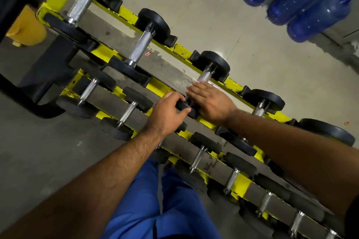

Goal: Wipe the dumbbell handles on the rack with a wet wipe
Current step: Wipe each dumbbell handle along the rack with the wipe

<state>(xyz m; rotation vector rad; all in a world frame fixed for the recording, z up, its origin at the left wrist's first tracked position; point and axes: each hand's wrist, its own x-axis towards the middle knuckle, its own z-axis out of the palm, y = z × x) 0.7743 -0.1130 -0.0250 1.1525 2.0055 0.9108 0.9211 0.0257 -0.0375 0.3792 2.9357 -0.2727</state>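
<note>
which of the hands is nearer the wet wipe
Right. The right hand lies over the wet wipe on the dumbbell handle; the left hand grips the near weight, farther away.

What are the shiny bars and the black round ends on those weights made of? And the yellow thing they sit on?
The handle looks like bare metal, silvery with a rough crosshatched grip. The black end seems to be rubber or coated metal: matte and dull, so I can't be sure. The yellow rack looks like painted steel, since the paint is chipped along its edges.
</note>
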